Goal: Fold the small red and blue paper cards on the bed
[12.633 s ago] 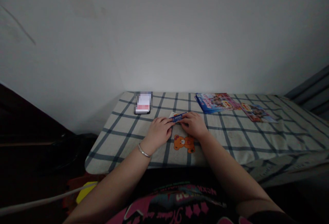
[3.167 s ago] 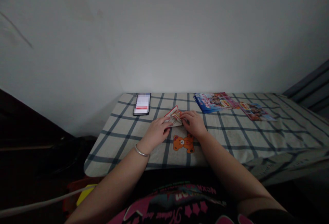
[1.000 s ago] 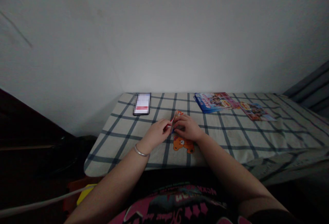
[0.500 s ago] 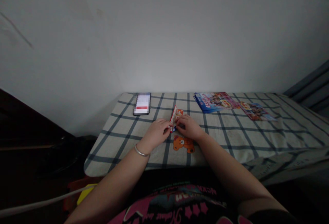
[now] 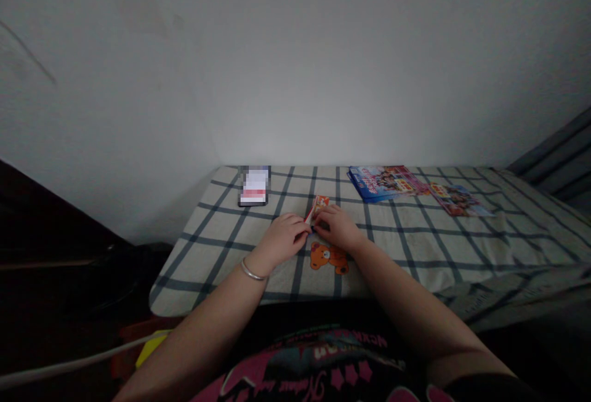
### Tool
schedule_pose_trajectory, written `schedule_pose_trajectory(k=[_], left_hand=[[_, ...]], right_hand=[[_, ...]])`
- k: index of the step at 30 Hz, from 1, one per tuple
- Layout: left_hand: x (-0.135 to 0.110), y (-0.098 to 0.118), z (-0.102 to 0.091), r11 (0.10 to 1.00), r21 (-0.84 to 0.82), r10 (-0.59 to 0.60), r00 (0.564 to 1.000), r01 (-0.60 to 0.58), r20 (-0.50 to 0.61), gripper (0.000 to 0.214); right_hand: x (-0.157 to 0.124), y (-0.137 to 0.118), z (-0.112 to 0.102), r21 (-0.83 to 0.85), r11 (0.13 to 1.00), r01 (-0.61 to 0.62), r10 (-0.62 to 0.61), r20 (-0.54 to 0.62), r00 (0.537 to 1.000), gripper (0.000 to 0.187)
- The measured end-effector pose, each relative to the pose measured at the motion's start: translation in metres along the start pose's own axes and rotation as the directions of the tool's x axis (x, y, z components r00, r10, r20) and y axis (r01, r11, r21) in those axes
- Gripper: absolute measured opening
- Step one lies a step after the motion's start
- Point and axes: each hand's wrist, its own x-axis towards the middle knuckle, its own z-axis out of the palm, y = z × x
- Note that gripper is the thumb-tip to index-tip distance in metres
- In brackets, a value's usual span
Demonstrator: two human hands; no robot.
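Between my hands is a small folded piece of printed paper (image 5: 321,201), red and orange with a pale inner side, its upper part sticking up past my fingers. My left hand (image 5: 287,235) has its thumb and fingers pinched on the paper's left, lower edge. My right hand (image 5: 337,227) is closed on the right side of the same paper, fingertips bent down. A small dark blue bit shows between the fingertips; I cannot make out what it is. Just below the hands, an orange bear-shaped print (image 5: 329,258) lies on the checked cloth.
A phone (image 5: 253,186) with a lit, blurred screen lies at the back left of the checked tablecloth (image 5: 221,223). Colourful printed booklets (image 5: 385,181) lie at the back right, with another printed sheet (image 5: 457,199) beside them. A wall (image 5: 323,69) rises behind the table.
The raised left flap of the paper has tipped lower and is more covered by my left fingers. My left fingertips have shifted slightly right, closer to my right hand.
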Motion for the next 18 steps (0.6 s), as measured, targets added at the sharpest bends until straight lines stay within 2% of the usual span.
schedule_pose_trajectory(k=[10, 18], left_hand=[[-0.0016, -0.0013, 0.0007, 0.997, 0.065, 0.025, 0.999, -0.027, 0.026, 0.019], [-0.0036, 0.0009, 0.0018, 0.998, 0.059, 0.027, 0.999, -0.026, -0.019, 0.024]], right_hand=[[0.0002, 0.0017, 0.0013, 0.002, 1.0, 0.0, 0.0, -0.015, 1.0, 0.007], [0.0003, 0.0052, 0.0027, 0.032, 0.999, 0.018, -0.017, -0.009, 1.0, 0.007]])
